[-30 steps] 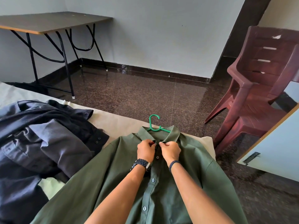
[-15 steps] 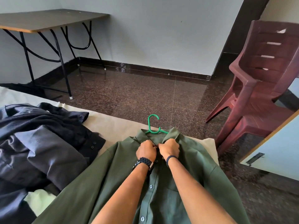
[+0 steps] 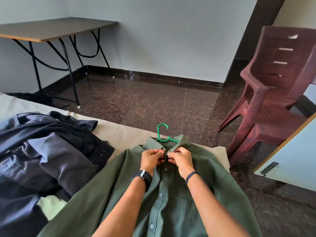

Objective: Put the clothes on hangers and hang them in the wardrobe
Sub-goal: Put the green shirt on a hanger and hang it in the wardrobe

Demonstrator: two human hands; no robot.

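While green shirt [image 3: 171,202] holds hanger [image 3: 162,134], both hands [image 3: 166,158] pinching its collar [image 3: 177,142]

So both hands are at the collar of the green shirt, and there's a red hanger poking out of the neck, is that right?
Not quite: the hanger is green, not red, as the head view shows. Both the left hand and right hand do pinch the green shirt at its collar.

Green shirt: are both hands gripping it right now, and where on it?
Yes. The left hand and right hand each pinch the green shirt at the top of its front opening, just below the collar, either side of the top button.
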